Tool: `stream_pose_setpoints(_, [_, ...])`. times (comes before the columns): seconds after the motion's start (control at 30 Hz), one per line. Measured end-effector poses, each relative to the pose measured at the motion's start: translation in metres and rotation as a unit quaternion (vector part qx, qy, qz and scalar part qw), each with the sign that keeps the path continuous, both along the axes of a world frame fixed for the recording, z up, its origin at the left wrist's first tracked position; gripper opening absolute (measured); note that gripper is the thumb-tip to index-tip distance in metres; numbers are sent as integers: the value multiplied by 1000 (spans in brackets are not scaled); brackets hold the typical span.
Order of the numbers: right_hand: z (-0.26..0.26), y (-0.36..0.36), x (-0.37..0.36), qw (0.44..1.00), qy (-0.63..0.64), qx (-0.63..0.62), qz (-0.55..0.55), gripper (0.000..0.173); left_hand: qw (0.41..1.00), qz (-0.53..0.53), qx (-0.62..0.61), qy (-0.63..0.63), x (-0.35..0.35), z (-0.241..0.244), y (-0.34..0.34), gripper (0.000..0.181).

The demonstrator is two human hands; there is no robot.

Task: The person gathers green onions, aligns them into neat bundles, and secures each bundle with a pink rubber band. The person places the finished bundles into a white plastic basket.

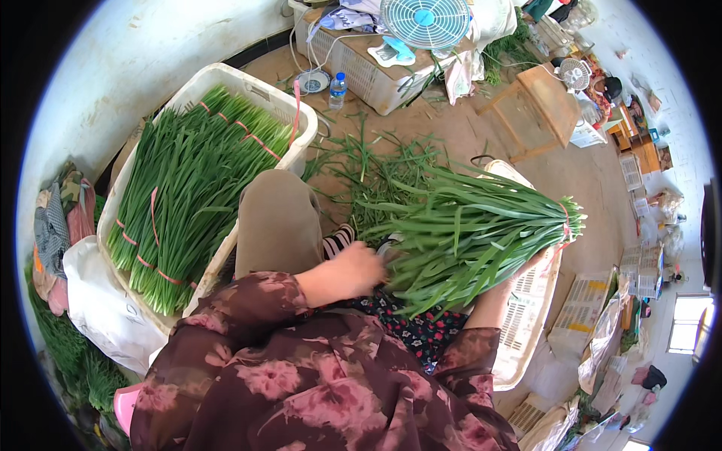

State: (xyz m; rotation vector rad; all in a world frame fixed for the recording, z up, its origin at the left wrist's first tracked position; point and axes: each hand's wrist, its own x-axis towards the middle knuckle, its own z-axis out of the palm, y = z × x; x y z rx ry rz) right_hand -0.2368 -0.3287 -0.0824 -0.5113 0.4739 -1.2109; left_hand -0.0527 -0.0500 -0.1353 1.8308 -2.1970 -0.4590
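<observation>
A bunch of garlic chives (474, 237) lies across in front of me, its leaf tips fanned to the left. A reddish tie (566, 222) circles it near the pale cut ends at the right. My right hand (516, 276) grips the bunch from below, its fingers mostly hidden by leaves. Beside the leaf tips is my left hand (352, 270), blurred, with fingers curled; whether it holds any leaf I cannot tell. To the left, a white plastic crate (307, 127) contains several tied chive bundles (197, 186). An upturned-looking white crate (530, 315) stands under my right arm.
Loose chive leaves (389, 175) litter the floor ahead. Beyond them are a water bottle (337, 91), a bowl (313, 82) and a fan (425, 20) on a crate. A wooden stool (536, 113) lies farther right. At the left is a white sack (107, 304).
</observation>
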Motion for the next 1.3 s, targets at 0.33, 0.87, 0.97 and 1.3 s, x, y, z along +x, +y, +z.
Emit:
stream_pose_setpoints(0.33, [4, 2, -3, 996, 41, -59, 54, 68, 936, 265, -198, 117, 95, 126, -18, 36])
stream_pose_setpoints(0.87, [20, 59, 59, 951, 170, -206, 156, 78, 856, 161, -214, 443, 17, 96, -116, 132])
stream_pose_setpoints(0.97, [36, 70, 64, 944, 188, -232, 138, 85, 839, 178, -188, 479, 17, 87, -109, 131])
stream_pose_setpoints(1.3, [48, 30, 61, 843, 274, -385, 257, 111, 720, 118, -337, 594, 44, 113, -93, 124])
